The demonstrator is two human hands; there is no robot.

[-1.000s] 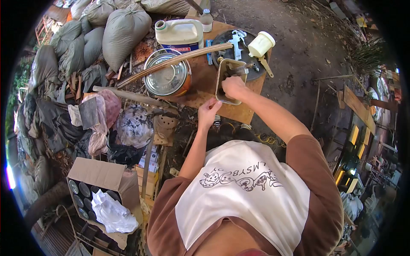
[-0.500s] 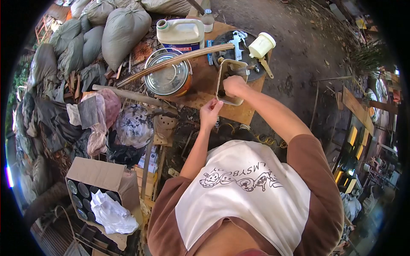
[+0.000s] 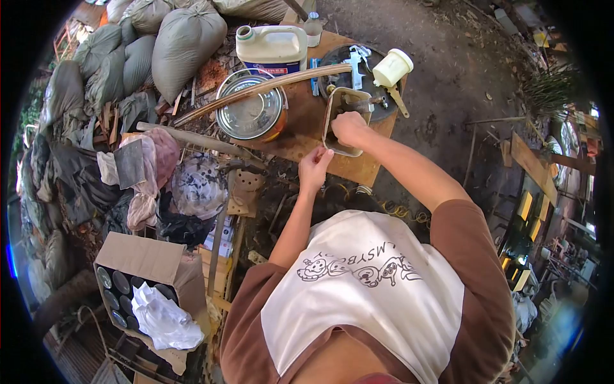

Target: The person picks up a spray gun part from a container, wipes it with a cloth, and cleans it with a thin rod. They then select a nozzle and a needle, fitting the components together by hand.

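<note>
An open rectangular container [image 3: 366,104] with a pale rim and a dark inside stands on the board. My left hand [image 3: 314,168] pinches its near left corner between thumb and fingers. Over the opening, my right hand [image 3: 350,130] is closed with its fingers down inside; what it grips is hidden. Just beyond the container lies a metal spray gun [image 3: 356,67] on a round dark plate [image 3: 332,59]. Its neighbour is a cream plastic cup [image 3: 393,68], tilted, with a wooden-looking handle [image 3: 400,102] below it.
A lidded paint can [image 3: 251,112] stands left on the wooden board [image 3: 300,131], with a long wood strip [image 3: 256,93] across it. Behind are a white jug [image 3: 272,46] and a small bottle [image 3: 313,30]. Full sacks [image 3: 185,54] and a cardboard box [image 3: 144,256] of cans lie left.
My right hand has shifted very slightly left inside the container. My left hand keeps its place at the corner, and the view has tilted a little.
</note>
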